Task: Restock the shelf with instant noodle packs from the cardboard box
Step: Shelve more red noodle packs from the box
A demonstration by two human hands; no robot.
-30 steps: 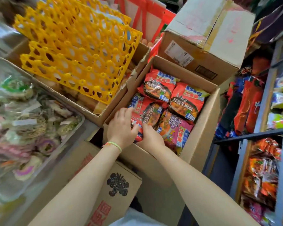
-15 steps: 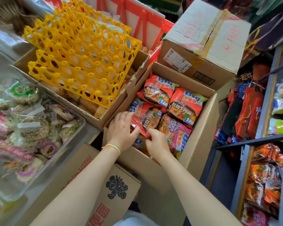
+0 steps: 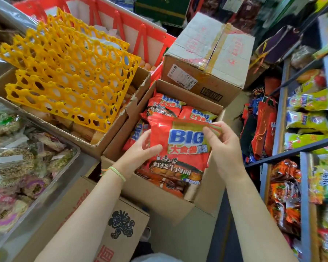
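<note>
Both hands hold one noodle pack point(image 3: 180, 148) above the open box point(image 3: 159, 201): left hand point(image 3: 138, 150) fingers curled on its left edge, right hand point(image 3: 223, 146) pinching its top right.

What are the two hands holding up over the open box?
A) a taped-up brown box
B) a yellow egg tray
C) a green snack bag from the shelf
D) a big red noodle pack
D: the left hand and the right hand each hold a side of the red noodle pack with BIG printed on it, above the open cardboard box where more packs lie.
</note>
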